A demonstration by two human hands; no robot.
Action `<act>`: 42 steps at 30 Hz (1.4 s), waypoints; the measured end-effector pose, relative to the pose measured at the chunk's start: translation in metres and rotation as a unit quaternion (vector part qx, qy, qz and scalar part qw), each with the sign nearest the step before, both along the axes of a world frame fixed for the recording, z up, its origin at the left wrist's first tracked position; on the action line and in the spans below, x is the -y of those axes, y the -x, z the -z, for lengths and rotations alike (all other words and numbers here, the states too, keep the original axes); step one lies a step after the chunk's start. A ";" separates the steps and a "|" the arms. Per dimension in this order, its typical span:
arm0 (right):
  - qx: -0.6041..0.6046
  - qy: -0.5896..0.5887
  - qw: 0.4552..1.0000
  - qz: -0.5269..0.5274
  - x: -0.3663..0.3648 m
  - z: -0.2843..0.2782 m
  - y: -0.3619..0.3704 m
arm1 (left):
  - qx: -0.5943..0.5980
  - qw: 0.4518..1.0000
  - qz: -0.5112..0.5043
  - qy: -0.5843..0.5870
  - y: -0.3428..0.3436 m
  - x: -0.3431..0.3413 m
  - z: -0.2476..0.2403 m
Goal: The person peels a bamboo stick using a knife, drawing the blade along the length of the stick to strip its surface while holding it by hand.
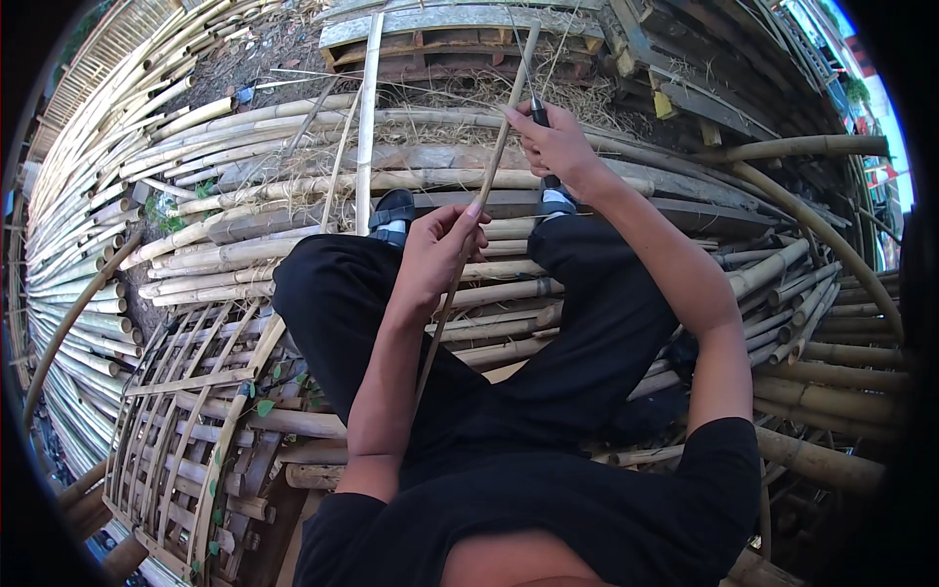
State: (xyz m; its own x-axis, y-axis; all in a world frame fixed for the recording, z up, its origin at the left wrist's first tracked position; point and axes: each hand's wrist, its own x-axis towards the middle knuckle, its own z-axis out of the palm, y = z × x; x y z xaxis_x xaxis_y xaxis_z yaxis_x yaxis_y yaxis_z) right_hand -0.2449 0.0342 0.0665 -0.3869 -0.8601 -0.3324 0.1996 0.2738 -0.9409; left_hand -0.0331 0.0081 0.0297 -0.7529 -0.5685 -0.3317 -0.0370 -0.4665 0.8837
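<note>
A long, narrow bamboo strip (497, 157) slants from my lap up toward the pallet ahead of me. My left hand (442, 249) is closed around it above my knees, thumb along the strip. Farther up, my right hand (559, 152) grips a knife (539, 114) by its black handle; the thin blade points away from me, close beside the strip. The right thumb lies near the strip, but I cannot tell whether it presses on it. The strip's lower end passes behind my left forearm.
Bamboo poles (245, 191) lie stacked under and around my legs. A wooden pallet (460, 34) stands ahead, more timber (704, 93) at the far right. A flat pale strip (368, 117) rises near my left sandal (393, 210). A bamboo lattice (186, 421) sits at lower left.
</note>
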 end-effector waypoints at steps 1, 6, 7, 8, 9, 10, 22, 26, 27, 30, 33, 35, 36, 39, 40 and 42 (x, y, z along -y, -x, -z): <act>0.008 -0.002 1.000 -0.002 0.000 -0.001 0.001 | -0.001 1.000 -0.003 -0.003 0.001 0.000 0.001; 0.042 -0.025 0.998 -0.038 -0.002 -0.002 0.002 | -0.035 0.999 -0.014 -0.004 0.005 -0.002 0.004; 0.044 -0.032 0.997 -0.049 -0.002 -0.003 0.001 | -0.040 0.999 -0.015 -0.006 0.006 -0.002 0.007; 0.039 -0.033 0.997 -0.057 -0.002 -0.003 0.000 | -0.045 0.999 -0.016 -0.007 0.006 -0.002 0.008; 0.034 -0.035 0.997 -0.065 -0.002 -0.002 -0.001 | -0.044 0.999 -0.009 -0.013 0.006 -0.001 0.007; 0.029 -0.037 0.996 -0.072 -0.002 -0.001 -0.001 | -0.042 0.999 -0.002 -0.019 0.005 -0.001 0.006; -0.424 0.034 0.891 -0.157 -0.022 0.017 -0.002 | -0.001 0.999 -0.037 -0.023 0.003 0.003 0.009; -0.288 -0.103 0.936 -0.175 -0.026 0.000 0.000 | 0.020 0.999 -0.038 0.029 0.003 0.002 0.012; -0.286 -0.096 0.938 -0.170 -0.024 0.008 0.009 | 0.023 0.998 -0.042 0.043 0.004 0.001 0.013; -0.366 -0.020 0.920 -0.138 -0.017 0.028 0.033 | 0.030 0.995 -0.055 0.084 0.009 -0.003 0.014; -0.455 -0.024 0.885 -0.101 -0.007 0.018 0.036 | 0.044 0.990 -0.076 0.114 0.011 -0.004 0.018; -0.503 -0.046 0.860 -0.074 -0.003 0.015 0.039 | 0.051 0.987 -0.084 0.127 0.013 -0.008 0.018; -0.527 -0.048 0.847 -0.060 -0.002 0.016 0.043 | 0.058 0.986 -0.083 0.133 0.013 -0.008 0.018; -0.548 -0.048 0.834 -0.032 -0.002 0.017 0.044 | 0.071 0.982 -0.084 0.156 0.014 -0.008 0.018; -0.546 -0.047 0.836 -0.025 -0.002 0.018 0.043 | 0.071 0.979 -0.087 0.168 0.014 -0.009 0.019; -0.545 -0.068 0.835 -0.017 -0.001 0.015 0.041 | 0.073 0.977 -0.089 0.178 0.013 -0.010 0.018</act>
State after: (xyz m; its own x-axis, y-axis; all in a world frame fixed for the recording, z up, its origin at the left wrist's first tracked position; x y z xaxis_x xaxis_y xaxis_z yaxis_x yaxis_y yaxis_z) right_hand -0.2862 0.0352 0.0514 -0.4992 -0.8600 0.1054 -0.7662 0.3813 -0.5173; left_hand -0.0464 0.0182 0.0113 -0.5908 -0.7853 -0.1850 -0.1207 -0.1408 0.9827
